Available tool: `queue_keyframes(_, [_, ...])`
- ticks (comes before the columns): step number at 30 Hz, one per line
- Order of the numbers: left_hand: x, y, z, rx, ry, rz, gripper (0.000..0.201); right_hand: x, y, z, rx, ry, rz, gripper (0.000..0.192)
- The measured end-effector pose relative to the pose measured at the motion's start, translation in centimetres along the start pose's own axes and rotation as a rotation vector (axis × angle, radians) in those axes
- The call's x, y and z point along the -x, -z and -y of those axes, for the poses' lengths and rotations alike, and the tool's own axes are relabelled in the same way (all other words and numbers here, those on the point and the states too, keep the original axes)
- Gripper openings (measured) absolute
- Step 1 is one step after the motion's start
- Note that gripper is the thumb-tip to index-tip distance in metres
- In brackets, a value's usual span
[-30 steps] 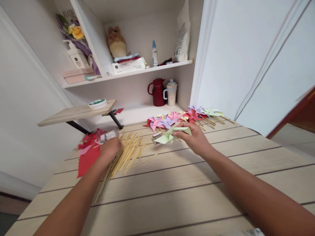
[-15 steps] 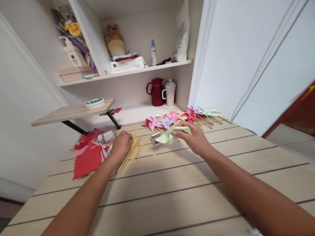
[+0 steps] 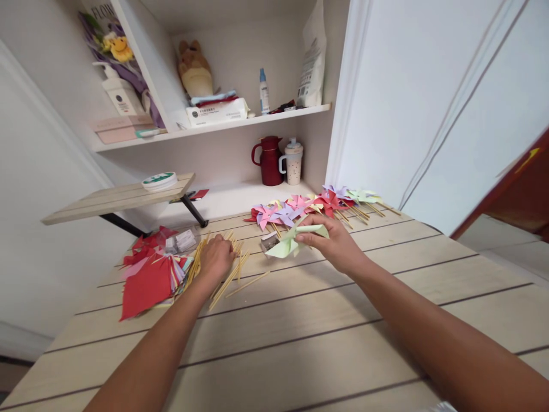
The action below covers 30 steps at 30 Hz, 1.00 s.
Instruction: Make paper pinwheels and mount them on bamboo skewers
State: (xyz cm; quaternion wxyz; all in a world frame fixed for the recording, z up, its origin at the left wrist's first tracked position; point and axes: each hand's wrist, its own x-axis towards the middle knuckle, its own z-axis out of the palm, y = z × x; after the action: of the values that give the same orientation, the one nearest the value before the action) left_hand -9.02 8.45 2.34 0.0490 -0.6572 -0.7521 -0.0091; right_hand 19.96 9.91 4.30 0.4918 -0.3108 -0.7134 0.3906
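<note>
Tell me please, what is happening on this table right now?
A person works at a wooden table. The right hand holds a folded pale green paper pinwheel just above the tabletop. The left hand rests on a loose pile of wooden sticks, beside a stack of coloured paper squares with red on top. Behind the hands lies a row of finished pinwheels in pink, purple, red and green, already on sticks.

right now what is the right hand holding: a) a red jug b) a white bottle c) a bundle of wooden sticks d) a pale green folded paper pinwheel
d: the right hand grips a pale green paper pinwheel above the table, while the left hand rests on the wooden sticks.
</note>
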Motion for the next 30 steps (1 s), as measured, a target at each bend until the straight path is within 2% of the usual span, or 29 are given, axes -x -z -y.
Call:
queue_keyframes(14, [-0.1,-1.2,-0.8,0.049,0.141,0.012,0.026,0.0,-0.1,0.1,0.015,-0.003,0.021,0.015])
queue_keyframes(23, [0.4,-0.9,-0.9,0.111,0.188,-0.095,0.032,0.1,-0.1,0.1,-0.002,-0.003,0.031,0.017])
queue_keyframes(27, [0.2,-1.0,0.1,0.157,0.16,-0.13,0.03,0.1,-0.2,0.2,-0.022,-0.06,0.019,0.02])
queue_keyframes(30, [-0.3,-0.4,1.8,0.193,0.154,-0.113,0.029,0.0,-0.2,0.0,-0.038,-0.083,0.012,0.022])
